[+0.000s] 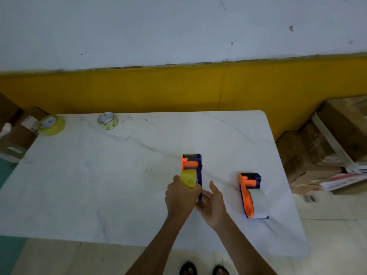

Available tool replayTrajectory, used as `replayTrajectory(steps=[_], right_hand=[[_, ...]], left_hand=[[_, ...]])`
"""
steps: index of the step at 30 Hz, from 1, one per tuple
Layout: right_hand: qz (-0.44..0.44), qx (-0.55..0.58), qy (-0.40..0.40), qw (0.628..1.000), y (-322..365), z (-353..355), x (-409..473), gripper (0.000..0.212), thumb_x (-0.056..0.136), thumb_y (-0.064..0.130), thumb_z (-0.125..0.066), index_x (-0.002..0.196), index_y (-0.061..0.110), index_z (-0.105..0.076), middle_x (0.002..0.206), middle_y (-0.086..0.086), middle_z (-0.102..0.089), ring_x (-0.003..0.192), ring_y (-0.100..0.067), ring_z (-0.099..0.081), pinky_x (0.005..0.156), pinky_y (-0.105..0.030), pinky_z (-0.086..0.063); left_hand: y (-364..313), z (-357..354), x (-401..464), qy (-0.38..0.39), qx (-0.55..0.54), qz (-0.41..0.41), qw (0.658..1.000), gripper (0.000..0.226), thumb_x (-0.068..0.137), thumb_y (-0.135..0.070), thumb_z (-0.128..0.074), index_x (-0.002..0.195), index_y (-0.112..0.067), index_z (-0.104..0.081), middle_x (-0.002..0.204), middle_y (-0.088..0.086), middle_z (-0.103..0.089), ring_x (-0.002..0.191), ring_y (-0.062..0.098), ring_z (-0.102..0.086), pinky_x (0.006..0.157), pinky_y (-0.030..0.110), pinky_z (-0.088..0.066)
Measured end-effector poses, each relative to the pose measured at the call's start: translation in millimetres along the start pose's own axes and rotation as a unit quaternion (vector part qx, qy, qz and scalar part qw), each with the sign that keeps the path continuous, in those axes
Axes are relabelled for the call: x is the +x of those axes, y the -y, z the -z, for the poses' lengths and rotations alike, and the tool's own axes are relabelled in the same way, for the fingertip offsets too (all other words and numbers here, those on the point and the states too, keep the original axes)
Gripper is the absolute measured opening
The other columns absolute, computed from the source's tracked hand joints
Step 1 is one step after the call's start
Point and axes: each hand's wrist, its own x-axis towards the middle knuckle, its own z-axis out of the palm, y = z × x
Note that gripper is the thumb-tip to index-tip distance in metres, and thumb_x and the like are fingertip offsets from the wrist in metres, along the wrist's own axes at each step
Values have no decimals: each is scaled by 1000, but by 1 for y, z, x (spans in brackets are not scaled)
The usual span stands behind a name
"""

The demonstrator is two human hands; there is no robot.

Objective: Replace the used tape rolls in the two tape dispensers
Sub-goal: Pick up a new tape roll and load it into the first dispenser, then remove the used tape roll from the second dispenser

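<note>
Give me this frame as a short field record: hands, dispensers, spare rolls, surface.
left hand: gripping the yellow tape roll at the near dispenser
right hand: holding the rear of the near dispenser, fingers partly open
near dispenser: purple and orange, centre of table, yellow roll at it
second dispenser: to the right, untouched, holds a whitish roll
spare rolls: thick yellow roll at far left corner; thinner clear roll beside it
surface: white marble-look table
surroundings: cardboard boxes on floor at right
</note>
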Motion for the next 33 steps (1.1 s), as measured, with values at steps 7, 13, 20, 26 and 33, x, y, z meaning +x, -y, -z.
replayTrajectory(steps=[7, 13, 20, 26, 33], right_hand=[[-25, 6, -47, 999, -33, 20, -19, 42, 89, 32, -53, 107, -5, -62, 51, -6, -61, 56, -18, -57, 69, -30, -46], [-57, -146, -122, 980, -25, 22, -19, 44, 93, 37, -53, 105, -5, -64, 89, -23, -73, 85, -34, -68, 76, -40, -55], [-78, -288, -213, 931, -19, 31, -26, 58, 96, 48, -42, 85, -4, -64, 77, -17, -65, 61, -24, -58, 57, -24, -46], [-23, -365, -248, 897, 1, 21, -45, 44, 95, 40, -50, 85, 1, -68, 69, -10, -67, 61, -21, -61, 59, -27, -49], [55, -404, -216, 887, 51, -4, -85, 27, 89, 28, -51, 82, 5, -63, 71, -11, -64, 56, -19, -58, 55, -24, -44]], left_hand=[[9, -21, 3, 80, 77, 47, 993, 55, 64, -48, -71, 100, -9, -56, 98, 7, -61, 90, 28, -64, 68, 32, -50], [21, -31, 2, 90, 102, 45, 990, 57, 67, -50, -71, 102, -8, -55, 100, 8, -61, 85, 25, -61, 65, 31, -47], [23, -33, 1, 98, 102, 49, 989, 57, 67, -51, -70, 103, -10, -52, 99, 6, -60, 81, 24, -58, 71, 34, -54], [21, -28, -3, 139, 83, 39, 986, 91, 64, -68, -72, 124, -7, -39, 123, 13, -56, 111, 32, -60, 84, 40, -51], [-20, -6, -14, 71, 116, -56, 989, 86, 76, -63, -61, 131, -2, -38, 131, 18, -49, 120, 37, -51, 97, 51, -46]])
